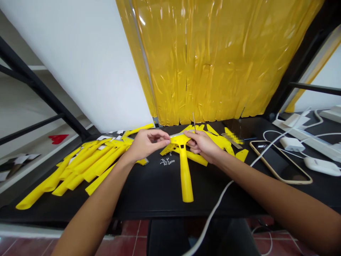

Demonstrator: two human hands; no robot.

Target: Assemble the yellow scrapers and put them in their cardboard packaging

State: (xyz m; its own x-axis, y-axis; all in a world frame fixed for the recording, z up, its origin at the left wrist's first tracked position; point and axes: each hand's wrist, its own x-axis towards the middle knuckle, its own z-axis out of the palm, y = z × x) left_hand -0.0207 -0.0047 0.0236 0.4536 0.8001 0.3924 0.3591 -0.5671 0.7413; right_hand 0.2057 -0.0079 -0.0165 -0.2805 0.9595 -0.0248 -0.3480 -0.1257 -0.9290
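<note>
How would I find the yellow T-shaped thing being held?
Find the black table below the yellow curtain. At its middle, look between the left grip and right grip. Unlike the yellow pieces piled at left, this T-shaped tool is held, its handle pointing straight toward the viewer.

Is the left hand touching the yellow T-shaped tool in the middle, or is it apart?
Touching. The head view shows the left hand pinching the left end of the yellow T-shaped tool, with no gap visible at its fingers.
</note>
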